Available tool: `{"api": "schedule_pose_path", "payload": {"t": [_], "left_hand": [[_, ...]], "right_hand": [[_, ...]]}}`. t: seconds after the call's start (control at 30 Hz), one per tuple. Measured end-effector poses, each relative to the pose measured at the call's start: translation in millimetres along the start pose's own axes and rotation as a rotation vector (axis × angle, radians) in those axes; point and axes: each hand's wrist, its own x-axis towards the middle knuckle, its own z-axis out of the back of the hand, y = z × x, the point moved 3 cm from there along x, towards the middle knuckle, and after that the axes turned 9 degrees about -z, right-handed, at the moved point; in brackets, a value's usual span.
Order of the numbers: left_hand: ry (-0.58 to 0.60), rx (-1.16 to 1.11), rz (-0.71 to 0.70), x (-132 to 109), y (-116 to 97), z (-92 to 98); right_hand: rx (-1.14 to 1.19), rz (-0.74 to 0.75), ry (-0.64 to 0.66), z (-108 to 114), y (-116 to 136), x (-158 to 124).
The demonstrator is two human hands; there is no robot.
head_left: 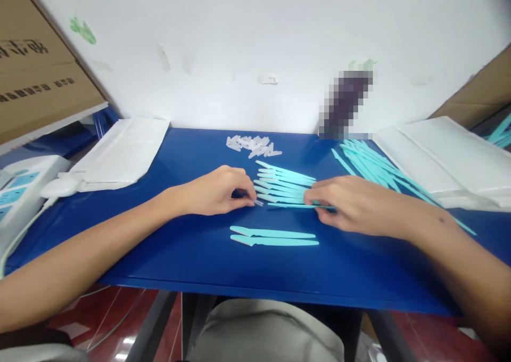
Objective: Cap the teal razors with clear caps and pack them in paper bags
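Note:
My left hand (217, 191) rests on the blue table (191, 255) with fingers pinched on a small clear cap at the tip of a thin teal razor stick (287, 206). My right hand (351, 205) is closed round the other end of that same stick. Just behind it lies a row of several capped teal sticks (285, 183). Two more capped sticks (273, 237) lie side by side nearer to me. A small heap of clear caps (252, 145) sits at the back centre.
A loose pile of uncapped teal sticks (371, 165) lies at the right. White paper bags (123, 149) sit at left, and another white stack (447, 159) at right. A power strip (19, 191) and cardboard boxes (35, 69) flank the table.

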Motion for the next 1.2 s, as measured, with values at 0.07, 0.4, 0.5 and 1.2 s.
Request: {"api": "schedule_pose_path", "payload": {"t": [0.07, 0.4, 0.5, 1.2], "left_hand": [[0.016, 0.012, -0.001, 0.7, -1.6, -1.4], [-0.009, 0.023, 0.052, 5.5, -6.0, -8.1], [-0.008, 0.009, 0.053, 5.9, -5.9, -8.7], [-0.090, 0.068, -0.072, 16.4, -8.1, -24.7]], "right_hand": [[0.009, 0.006, 0.003, 2.0, 0.9, -0.6], [0.029, 0.073, -0.099, -1.2, 0.3, -3.8], [0.067, 0.097, -0.130, -0.9, -0.1, -5.0], [-0.025, 0.107, -0.139, 0.0, 21.0, -0.6]]}}
